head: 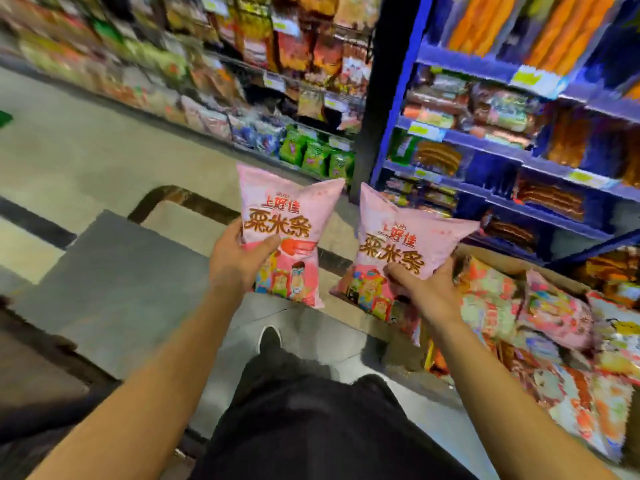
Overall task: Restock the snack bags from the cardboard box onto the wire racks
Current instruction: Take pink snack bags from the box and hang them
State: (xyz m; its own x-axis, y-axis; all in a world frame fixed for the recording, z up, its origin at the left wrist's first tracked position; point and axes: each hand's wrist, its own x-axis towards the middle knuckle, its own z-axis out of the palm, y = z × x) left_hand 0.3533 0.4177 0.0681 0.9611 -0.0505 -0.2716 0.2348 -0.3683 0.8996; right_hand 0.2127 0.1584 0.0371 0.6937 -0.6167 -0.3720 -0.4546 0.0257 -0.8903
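Observation:
My left hand (239, 259) grips a pink snack bag (287, 216) by its lower left side, thumb across the front. A second pink snack bag (405, 237) of the same kind is held upright by my right hand (427, 289), thumb on its front. Both bags are raised above the floor in front of me. The cardboard box (491, 258) lies low at the right, filled with several more pink and colourful bags (554, 317). The wire racks (263, 81) with snack bags run along the far left and centre, blurred.
A blue shelf unit (502, 157) with packaged sausages stands at the right behind the box. Green bags (315, 157) sit on the lowest rack. Grey tiled floor with a dark mat (114, 282) spreads at the left. My black trousers and shoe (270, 339) are below.

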